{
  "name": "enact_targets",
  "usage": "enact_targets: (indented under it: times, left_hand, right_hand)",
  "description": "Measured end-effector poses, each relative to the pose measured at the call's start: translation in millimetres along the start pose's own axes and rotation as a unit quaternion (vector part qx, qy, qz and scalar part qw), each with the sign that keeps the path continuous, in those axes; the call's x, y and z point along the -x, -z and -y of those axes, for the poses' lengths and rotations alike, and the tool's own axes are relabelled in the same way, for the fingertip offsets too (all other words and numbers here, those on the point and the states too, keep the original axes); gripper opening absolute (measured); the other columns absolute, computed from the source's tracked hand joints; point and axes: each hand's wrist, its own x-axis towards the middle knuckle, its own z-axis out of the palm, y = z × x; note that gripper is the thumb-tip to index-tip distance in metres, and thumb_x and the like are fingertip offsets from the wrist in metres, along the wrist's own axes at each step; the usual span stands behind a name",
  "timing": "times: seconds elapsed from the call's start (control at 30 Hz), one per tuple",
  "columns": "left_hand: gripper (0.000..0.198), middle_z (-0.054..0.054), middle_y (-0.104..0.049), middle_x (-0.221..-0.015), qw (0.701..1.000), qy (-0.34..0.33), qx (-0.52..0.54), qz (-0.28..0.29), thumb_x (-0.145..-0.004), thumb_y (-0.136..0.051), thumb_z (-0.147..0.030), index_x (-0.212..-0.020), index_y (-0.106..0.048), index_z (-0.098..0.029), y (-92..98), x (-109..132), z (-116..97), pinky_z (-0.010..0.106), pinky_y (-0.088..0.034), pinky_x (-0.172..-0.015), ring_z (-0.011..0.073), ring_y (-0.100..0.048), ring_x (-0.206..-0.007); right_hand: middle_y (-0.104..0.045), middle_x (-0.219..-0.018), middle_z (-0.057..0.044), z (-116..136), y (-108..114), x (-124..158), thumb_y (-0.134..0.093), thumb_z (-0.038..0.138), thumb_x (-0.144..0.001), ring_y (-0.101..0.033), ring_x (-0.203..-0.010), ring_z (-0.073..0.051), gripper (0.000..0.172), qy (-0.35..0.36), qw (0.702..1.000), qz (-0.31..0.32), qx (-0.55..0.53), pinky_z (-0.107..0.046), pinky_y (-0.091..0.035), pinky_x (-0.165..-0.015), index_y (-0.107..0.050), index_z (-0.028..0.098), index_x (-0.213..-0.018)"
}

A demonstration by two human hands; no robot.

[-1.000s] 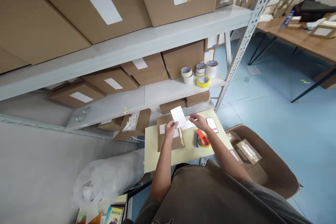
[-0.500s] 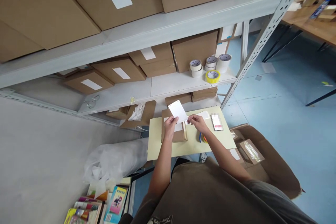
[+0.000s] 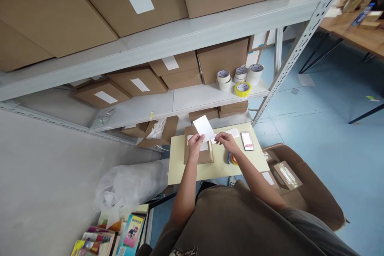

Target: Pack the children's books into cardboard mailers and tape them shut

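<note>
My left hand (image 3: 196, 145) pinches a white paper label (image 3: 204, 127) at its lower edge and holds it tilted above the table (image 3: 177, 164). The fingers of my right hand (image 3: 226, 141) are closed at the label's lower right corner. Beneath the label lies a brown cardboard box (image 3: 192, 157) with white paper on its top. More white labels (image 3: 233, 132) rest behind my right hand. A tape roll with a blue part (image 3: 234, 160) lies just below that hand, partly hidden by my forearm.
A phone (image 3: 247, 141) lies at the table's right end. Ahead, a metal shelf (image 3: 192, 100) carries cardboard boxes and several tape rolls (image 3: 242, 89). A large open carton (image 3: 315, 192) with small boxes stands right. Bubble wrap (image 3: 129, 184) and books (image 3: 132, 232) are at lower left.
The view has shifted slightly. Both hands stay at the label with almost no movement.
</note>
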Motion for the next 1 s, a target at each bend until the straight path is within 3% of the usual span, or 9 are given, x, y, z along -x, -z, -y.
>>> enact_targets:
  times: [0.13, 0.27, 0.33, 0.43, 0.47, 0.63, 0.83, 1.0]
  left_hand:
    - [0.048, 0.012, -0.078, -0.109, 1.000, 0.007, -0.003, 0.008, -0.086, -0.074, -0.062, -0.106, -0.072, -0.019, -1.6, 3, -5, 0.035, -0.053, -0.088, 0.0261, -0.070, -0.101]
    - [0.055, 0.013, -0.075, -0.123, 0.992, -0.030, -0.094, -0.077, -0.079, -0.087, -0.050, -0.124, -0.072, -0.022, -5.9, 13, -20, 0.036, -0.052, -0.093, 0.0278, -0.068, -0.112]
    - [0.042, 0.013, -0.077, -0.117, 0.989, -0.061, -0.127, -0.055, -0.083, -0.083, -0.050, -0.114, -0.077, -0.022, -10.2, 20, -29, 0.037, -0.053, -0.092, 0.0279, -0.069, -0.109]
    - [0.036, 0.012, -0.079, -0.104, 0.990, -0.079, -0.092, 0.070, -0.089, -0.076, -0.054, -0.101, -0.081, -0.021, -17.9, 27, -37, 0.037, -0.055, -0.088, 0.0266, -0.072, -0.097]
    - [0.037, 0.011, -0.079, -0.102, 0.990, -0.080, -0.075, 0.087, -0.088, -0.076, -0.055, -0.100, -0.081, -0.020, -20.0, 28, -37, 0.037, -0.056, -0.087, 0.0265, -0.073, -0.095]
    - [0.046, 0.011, -0.078, -0.099, 0.999, -0.035, 0.000, 0.012, -0.089, -0.070, -0.063, -0.096, -0.079, -0.018, -24.3, 29, -31, 0.036, -0.056, -0.085, 0.0257, -0.071, -0.093]
    - [0.059, 0.008, -0.071, -0.079, 0.997, -0.037, 0.024, 0.057, -0.092, -0.061, -0.073, -0.081, -0.075, -0.016, -31.1, 45, -33, 0.031, -0.052, -0.076, 0.0215, -0.065, -0.079]
    - [0.055, 0.004, -0.068, -0.073, 0.997, -0.075, -0.013, 0.009, -0.087, -0.070, -0.068, -0.078, -0.077, -0.015, -32.7, 56, -36, 0.028, -0.047, -0.071, 0.0188, -0.060, -0.075]
  right_hand:
    - [-0.073, -0.080, -0.003, 1, -2, 1, -0.069, 0.056, -0.092, -0.068, -0.075, -0.019, 0.034, 0.010, 1.000, 0.003, -0.001, -0.031, -0.051, -0.069, -0.068, 0.023, -0.083]
    - [-0.072, -0.082, -0.003, 8, -6, 3, -0.068, 0.057, -0.093, -0.066, -0.075, -0.019, 0.034, 0.025, 1.000, 0.006, -0.004, -0.031, -0.051, -0.070, -0.067, 0.024, -0.085]
    - [-0.071, -0.084, -0.003, 12, -8, 5, -0.068, 0.058, -0.093, -0.066, -0.076, -0.019, 0.034, 0.033, 0.999, 0.012, -0.006, -0.031, -0.051, -0.071, -0.068, 0.025, -0.087]
    - [-0.070, -0.082, -0.002, 17, -10, 6, -0.069, 0.058, -0.094, -0.065, -0.077, -0.019, 0.033, 0.047, 0.999, 0.025, -0.003, -0.032, -0.052, -0.073, -0.069, 0.025, -0.089]
    - [-0.070, -0.082, -0.002, 18, -11, 6, -0.069, 0.059, -0.094, -0.065, -0.078, -0.020, 0.034, 0.051, 0.998, 0.031, 0.000, -0.033, -0.053, -0.074, -0.070, 0.025, -0.090]
    - [-0.071, -0.085, -0.003, 16, -12, 10, -0.067, 0.062, -0.095, -0.068, -0.082, -0.021, 0.037, 0.055, 0.997, 0.050, -0.003, -0.035, -0.054, -0.079, -0.066, 0.025, -0.090]
    - [-0.071, -0.083, -0.002, 15, -8, 14, -0.065, 0.057, -0.096, -0.067, -0.081, -0.020, 0.033, 0.037, 0.998, 0.048, 0.003, -0.031, -0.050, -0.072, -0.063, 0.025, -0.088]
    - [-0.069, -0.078, 0.001, 12, -14, 16, -0.064, 0.052, -0.093, -0.067, -0.074, -0.018, 0.030, -0.010, 0.999, 0.046, -0.003, -0.030, -0.048, -0.068, -0.060, 0.025, -0.083]
